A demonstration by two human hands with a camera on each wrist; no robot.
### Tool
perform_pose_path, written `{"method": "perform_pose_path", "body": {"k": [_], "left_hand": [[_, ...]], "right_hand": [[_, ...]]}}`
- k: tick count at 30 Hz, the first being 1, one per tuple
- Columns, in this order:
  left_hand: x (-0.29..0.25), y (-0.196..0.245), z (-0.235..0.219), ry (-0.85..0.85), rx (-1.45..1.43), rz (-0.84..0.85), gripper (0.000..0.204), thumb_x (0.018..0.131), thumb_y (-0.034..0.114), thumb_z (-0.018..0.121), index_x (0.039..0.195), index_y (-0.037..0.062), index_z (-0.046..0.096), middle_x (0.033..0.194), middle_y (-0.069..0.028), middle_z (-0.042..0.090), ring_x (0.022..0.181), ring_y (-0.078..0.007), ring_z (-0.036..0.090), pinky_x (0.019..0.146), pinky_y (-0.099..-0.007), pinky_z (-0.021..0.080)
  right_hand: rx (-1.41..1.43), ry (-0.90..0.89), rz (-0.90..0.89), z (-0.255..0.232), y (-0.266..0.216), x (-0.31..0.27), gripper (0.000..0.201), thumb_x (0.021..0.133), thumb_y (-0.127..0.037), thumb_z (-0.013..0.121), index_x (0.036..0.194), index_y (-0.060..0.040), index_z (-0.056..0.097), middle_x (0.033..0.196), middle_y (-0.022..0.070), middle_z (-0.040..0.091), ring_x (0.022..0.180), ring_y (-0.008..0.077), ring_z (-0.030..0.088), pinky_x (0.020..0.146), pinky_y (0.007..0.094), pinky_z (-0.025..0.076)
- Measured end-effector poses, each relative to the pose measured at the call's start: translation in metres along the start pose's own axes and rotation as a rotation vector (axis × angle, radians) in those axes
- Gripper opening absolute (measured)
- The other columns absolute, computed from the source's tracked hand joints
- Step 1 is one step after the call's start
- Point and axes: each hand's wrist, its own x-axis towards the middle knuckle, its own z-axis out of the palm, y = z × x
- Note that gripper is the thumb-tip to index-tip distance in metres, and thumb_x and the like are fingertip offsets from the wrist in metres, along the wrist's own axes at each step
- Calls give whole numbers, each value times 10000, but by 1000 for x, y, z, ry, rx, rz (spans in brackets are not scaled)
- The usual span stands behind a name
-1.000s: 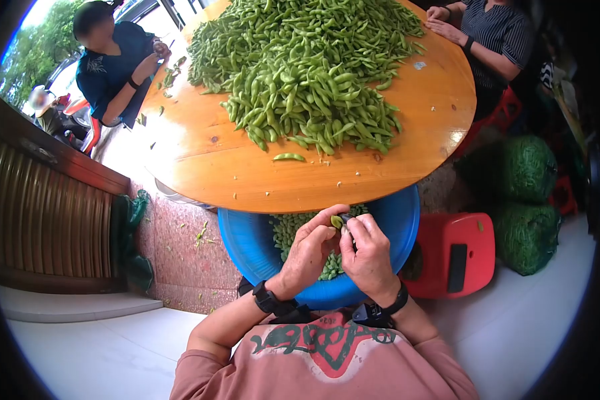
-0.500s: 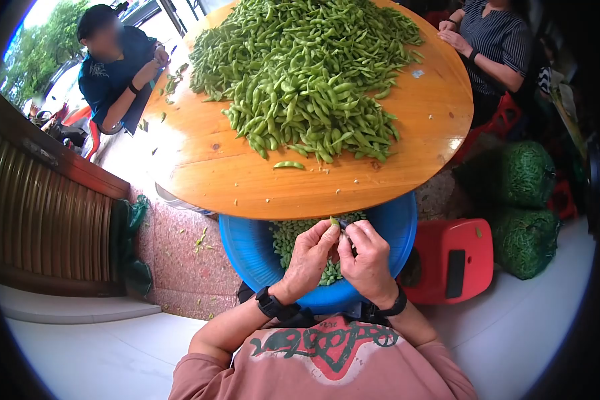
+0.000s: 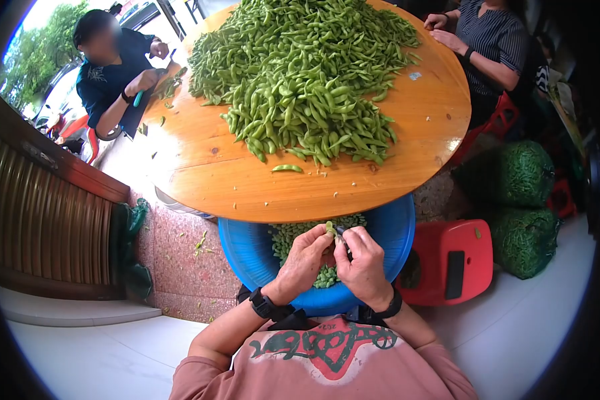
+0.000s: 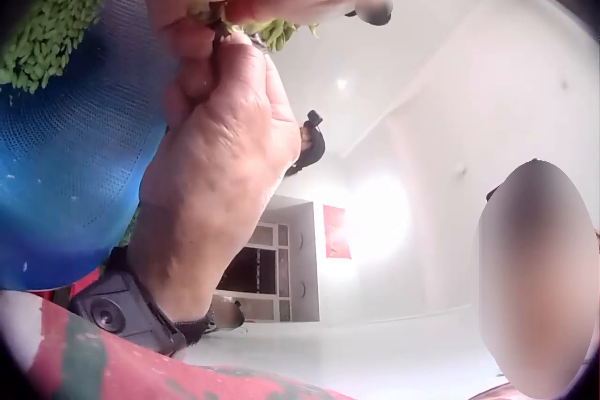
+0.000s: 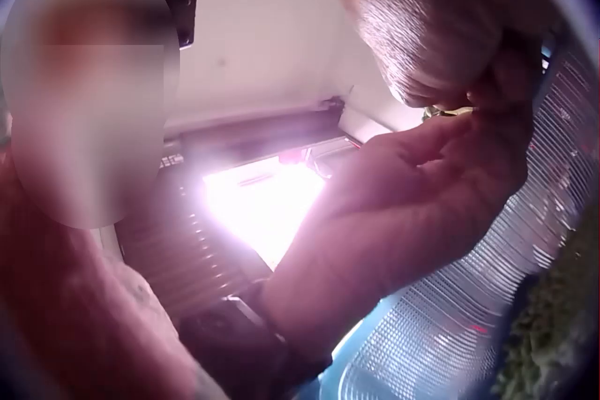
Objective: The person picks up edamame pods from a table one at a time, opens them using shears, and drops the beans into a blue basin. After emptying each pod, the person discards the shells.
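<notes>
Bean pod (image 3: 330,228) up between both sets of fingertips, above the blue basin (image 3: 250,261) and just off the near edge of the round table (image 3: 247,190). Left hand (image 3: 305,260) closed to a pinch, thumb and forefinger on the pod; right hand (image 3: 363,263) likewise drawn in, fingers curled, pinching at the same pod from the other side. Small dark thing (image 3: 341,231) at the right fingertips; cannot tell tool from finger cover. Cannot tell, even from the wrist views, the state of the seam.

By the look of it, a matter of opening the pod, so hold firm without crushing: left fingers as the vice, right fingers as the working side. Press along the seam rather than on the bulge, to spare any bean inside. Probably tender and easily nicked by a hard nail or edge, so better to ease than to dig. Keep wrists low and fingertips over the middle of the basin, straight above the loose beans (image 3: 327,277), for a short, clean fall. Mind the table edge, close enough to catch a knuckle. Let nothing but beans drop, to save picking over later. Leave the single pod (image 3: 287,168) on the table, apart from the big heap (image 3: 307,87), until both hands come free
</notes>
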Motion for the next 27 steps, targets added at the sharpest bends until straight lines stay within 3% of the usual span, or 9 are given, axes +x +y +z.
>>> {"method": "perform_pose_path", "body": {"k": [6,8,17,19,20,23,25,26,27], "left_hand": [[-7,4,6,24,-81,-22,206,1006,113,444,1110,39,605,833,41,541,707,-40,497,638,-209,429],[-7,4,6,40,-126,-41,225,996,99,436,1126,28,604,829,39,534,707,-45,497,640,-209,426],[-4,-3,8,37,-134,4,340,946,29,404,1236,-2,580,911,5,588,738,-76,503,659,-253,434],[-3,-4,11,38,-255,12,341,954,30,414,1247,2,586,924,4,598,768,-94,535,703,-266,474],[-3,-3,9,38,-255,8,341,954,30,414,1247,2,586,924,4,598,768,-94,535,703,-266,474],[-5,4,-1,-108,-106,-84,299,976,51,459,1232,-7,604,965,-23,640,859,-130,605,804,-297,523],[-10,12,-8,-283,744,75,243,980,50,508,1172,-9,644,999,-70,685,900,-161,646,848,-316,533],[-13,26,-7,-369,1105,259,194,954,23,564,1113,-9,669,987,-120,704,895,-201,672,813,-326,537],[-14,39,-9,-366,1105,259,194,954,23,564,1113,-9,669,987,-120,704,895,-201,672,813,-326,537]], "right_hand": [[61,8,-24,-2,1,1,127,850,-7,639,971,24,619,847,169,591,738,344,635,613,404,520],[216,-141,185,-14,2,6,109,845,-22,647,939,30,625,811,159,600,706,320,632,604,365,503],[390,-180,217,-16,4,10,141,854,-18,637,985,30,657,804,136,628,694,229,634,638,321,496],[518,-164,358,-15,9,9,149,867,-23,636,1003,29,664,780,93,630,684,174,616,635,305,497],[637,-199,559,-19,10,9,95,894,-36,631,964,21,660,731,25,605,631,96,565,566,259,459],[816,-122,700,-44,14,10,94,941,-96,599,901,-21,640,672,-35,533,547,10,459,460,195,332],[766,-44,734,-80,13,10,103,938,-114,604,902,-24,639,661,-42,532,551,14,465,460,199,339],[692,-6,732,-99,17,7,98,928,-106,607,902,-17,636,646,-41,527,547,17,462,459,204,341],[615,30,731,-120,24,1,94,919,-98,609,902,-9,633,632,-41,522,543,21,459,457,210,342]]}}
